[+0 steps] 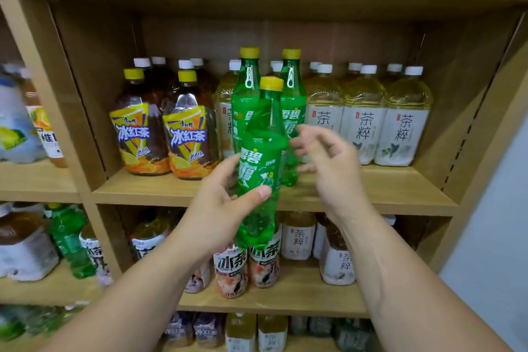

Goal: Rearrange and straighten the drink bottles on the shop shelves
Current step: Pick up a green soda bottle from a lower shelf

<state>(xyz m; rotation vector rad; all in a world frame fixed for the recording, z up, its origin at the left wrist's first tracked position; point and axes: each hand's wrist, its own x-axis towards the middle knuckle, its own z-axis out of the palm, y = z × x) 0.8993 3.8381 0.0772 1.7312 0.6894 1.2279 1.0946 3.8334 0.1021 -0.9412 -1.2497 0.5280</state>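
Observation:
My left hand (220, 206) grips a green soda bottle (263, 157) with a yellow cap, held upright in front of the middle shelf (371, 191). Behind it two more green soda bottles (246, 100) (292, 100) stand on that shelf. My right hand (328, 163) hovers just right of the held bottle with loosely bent fingers and holds nothing. Two iced black tea bottles (140, 128) with yellow caps stand to the left. Pale green tea bottles (363, 117) with white labels line the right side.
The lower shelf (300, 291) carries iced tea bottles (231, 268) and white-label tea bottles. A neighbouring bay on the left holds a green bottle (68, 237) and other drinks. Wooden uprights frame the bay. Bare shelf board shows in front of the right-hand tea row.

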